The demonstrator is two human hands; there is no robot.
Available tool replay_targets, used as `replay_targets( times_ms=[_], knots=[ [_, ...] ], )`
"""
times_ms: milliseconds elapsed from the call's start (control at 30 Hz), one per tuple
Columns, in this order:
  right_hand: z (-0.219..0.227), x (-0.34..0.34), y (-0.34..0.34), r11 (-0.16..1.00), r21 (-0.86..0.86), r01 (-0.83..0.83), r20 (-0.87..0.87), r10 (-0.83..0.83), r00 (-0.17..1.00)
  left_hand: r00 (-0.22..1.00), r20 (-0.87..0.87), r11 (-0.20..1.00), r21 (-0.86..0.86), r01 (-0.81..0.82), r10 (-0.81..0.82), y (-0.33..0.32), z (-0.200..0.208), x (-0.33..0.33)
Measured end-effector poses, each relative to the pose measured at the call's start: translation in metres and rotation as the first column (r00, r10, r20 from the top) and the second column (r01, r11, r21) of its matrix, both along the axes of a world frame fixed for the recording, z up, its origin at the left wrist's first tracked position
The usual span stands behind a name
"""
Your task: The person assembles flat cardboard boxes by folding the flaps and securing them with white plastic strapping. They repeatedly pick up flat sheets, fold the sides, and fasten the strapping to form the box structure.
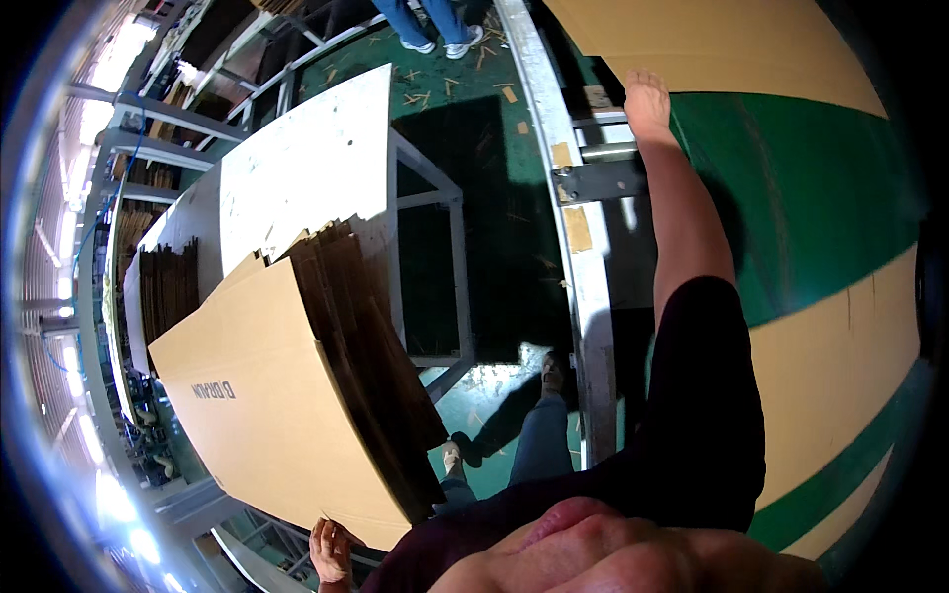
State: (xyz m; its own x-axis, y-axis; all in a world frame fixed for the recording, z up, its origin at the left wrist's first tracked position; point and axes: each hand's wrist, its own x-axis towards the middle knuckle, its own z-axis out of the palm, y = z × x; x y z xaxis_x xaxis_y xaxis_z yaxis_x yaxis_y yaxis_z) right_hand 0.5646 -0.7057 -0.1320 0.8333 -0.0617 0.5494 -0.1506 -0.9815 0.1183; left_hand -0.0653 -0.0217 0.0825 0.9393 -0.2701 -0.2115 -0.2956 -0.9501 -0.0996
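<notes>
While the left hand (pixel 331 550), fingers bent, touches the near edge of a printed tan cardboard sheet (pixel 267 395) stretching forward, the right hand (pixel 647 102) meets a plain tan cardboard sheet (pixel 732 44) running rightward over a smooth green belt (pixel 781 188). Whether either grips is unclear.

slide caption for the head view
Right hand at a cardboard sheet over a green surface, left hand by a cardboard stack.

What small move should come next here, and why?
Perhaps the left hand should lift the printed tan cardboard sheet atop the brown stack, because it's at that sheet's edge, while the right hand is at another tan sheet on the green belt.
</notes>
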Motion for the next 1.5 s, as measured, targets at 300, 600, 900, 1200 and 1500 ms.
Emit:
replay_targets(
  times_ms=[300,600,900,1200,1500],
  knots=[
    [0.145,-0.208,-0.125,0.959,0.217,-0.184,0.14,0.156,0.978,0.977,0.213,0.994,-0.111,0.014,0.009,0.025,-0.026,0.013],
    [0.395,-0.486,-0.042,0.817,0.502,-0.284,0.454,0.03,0.89,0.744,0.195,0.736,0.435,0.519,-0.64,0.074,-0.038,0.025],
    [0.496,-0.599,0.059,0.684,0.447,-0.576,0.88,-0.219,0.422,0.706,0.357,0.79,0.228,0.569,-0.611,0.089,-0.082,0.038],
    [0.024,-0.491,0.068,0.279,0.865,0.418,-0.23,-0.519,0.823,0.828,0.33,0.883,0.034,0.469,-0.453,0.082,-0.069,0.021],
    [-0.018,-0.338,0.112,-0.734,0.557,-0.389,0.326,-0.238,0.915,0.799,0.358,0.875,0.234,0.425,-0.484,0.096,-0.084,0.006]
  ],
)
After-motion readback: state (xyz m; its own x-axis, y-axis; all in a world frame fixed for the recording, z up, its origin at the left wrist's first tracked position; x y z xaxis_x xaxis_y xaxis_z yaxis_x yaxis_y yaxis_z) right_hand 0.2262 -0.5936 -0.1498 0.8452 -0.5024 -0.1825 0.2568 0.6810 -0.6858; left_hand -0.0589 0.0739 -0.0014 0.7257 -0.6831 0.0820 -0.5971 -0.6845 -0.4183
